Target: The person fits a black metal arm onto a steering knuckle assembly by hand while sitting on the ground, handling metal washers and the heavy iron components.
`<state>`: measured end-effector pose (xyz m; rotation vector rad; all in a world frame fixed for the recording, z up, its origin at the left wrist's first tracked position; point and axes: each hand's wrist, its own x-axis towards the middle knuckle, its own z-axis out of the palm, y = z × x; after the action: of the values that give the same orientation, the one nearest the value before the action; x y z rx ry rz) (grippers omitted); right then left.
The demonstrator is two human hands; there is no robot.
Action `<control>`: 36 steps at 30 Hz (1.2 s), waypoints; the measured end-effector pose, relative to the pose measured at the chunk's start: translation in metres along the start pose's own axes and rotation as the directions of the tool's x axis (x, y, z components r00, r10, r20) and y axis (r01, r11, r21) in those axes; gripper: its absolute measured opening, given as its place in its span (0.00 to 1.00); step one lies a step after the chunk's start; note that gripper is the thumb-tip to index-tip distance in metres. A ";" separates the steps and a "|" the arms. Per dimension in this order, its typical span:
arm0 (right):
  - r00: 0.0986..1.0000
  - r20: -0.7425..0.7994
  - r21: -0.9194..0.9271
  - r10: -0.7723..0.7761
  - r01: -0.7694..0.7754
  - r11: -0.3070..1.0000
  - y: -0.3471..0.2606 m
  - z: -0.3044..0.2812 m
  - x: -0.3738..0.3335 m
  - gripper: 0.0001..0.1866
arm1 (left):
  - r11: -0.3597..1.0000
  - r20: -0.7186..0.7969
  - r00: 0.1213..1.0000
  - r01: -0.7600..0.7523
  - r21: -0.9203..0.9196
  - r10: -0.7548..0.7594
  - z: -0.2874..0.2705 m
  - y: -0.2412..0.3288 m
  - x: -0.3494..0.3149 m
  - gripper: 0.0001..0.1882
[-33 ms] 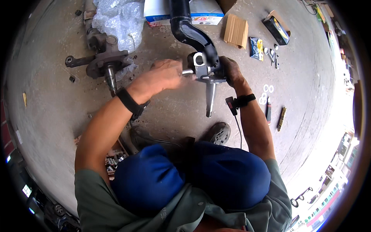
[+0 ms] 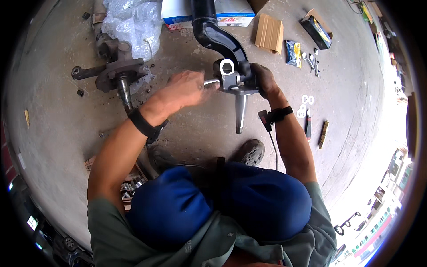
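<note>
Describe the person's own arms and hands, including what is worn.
The left hand and right hand wear no gloves. The sleeves are short and grey-green. A black left wristband and black right wristband each carry a small dark unit; a thin cable runs from the right one.

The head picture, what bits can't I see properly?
In the head view:
Right hand: fingers mostly hidden behind the black metal part.
Left hand: fingertips blurred, so its hold on the silver rod is unclear.
Bent black beam: far end cut off by the top edge.
Small metal pieces: partly hidden by the blue knee.
</note>
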<state>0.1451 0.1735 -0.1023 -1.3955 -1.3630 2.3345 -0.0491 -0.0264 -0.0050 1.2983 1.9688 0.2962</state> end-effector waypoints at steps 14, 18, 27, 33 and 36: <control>0.998 -0.053 -0.136 -0.046 0.038 0.990 0.013 0.002 0.018 0.15 | 0.960 -0.315 0.909 0.235 -0.154 -0.274 0.030 0.002 0.003 0.28; 0.993 0.117 0.037 0.008 -0.012 0.999 0.021 -0.011 0.021 0.24 | 0.978 -0.594 0.784 0.078 -0.192 -0.179 0.042 0.004 0.000 0.25; 0.999 0.043 -0.129 -0.010 0.015 0.992 0.032 -0.040 0.044 0.22 | 0.975 -0.671 0.719 0.043 -0.220 -0.183 0.063 0.004 -0.004 0.22; 0.994 0.101 -0.171 -0.044 0.061 0.983 0.032 -0.056 0.052 0.23 | 0.984 -0.475 0.864 0.115 -0.137 -0.168 0.057 0.009 -0.005 0.23; 1.000 0.017 -0.170 -0.004 0.007 0.985 0.028 -0.041 0.043 0.23 | 0.997 -0.463 0.884 0.071 -0.011 -0.068 0.057 0.003 -0.009 0.17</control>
<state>0.1607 0.2041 -0.1584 -1.4155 -1.6026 2.2784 -0.0055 -0.0445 -0.0386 1.2364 2.4095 0.6127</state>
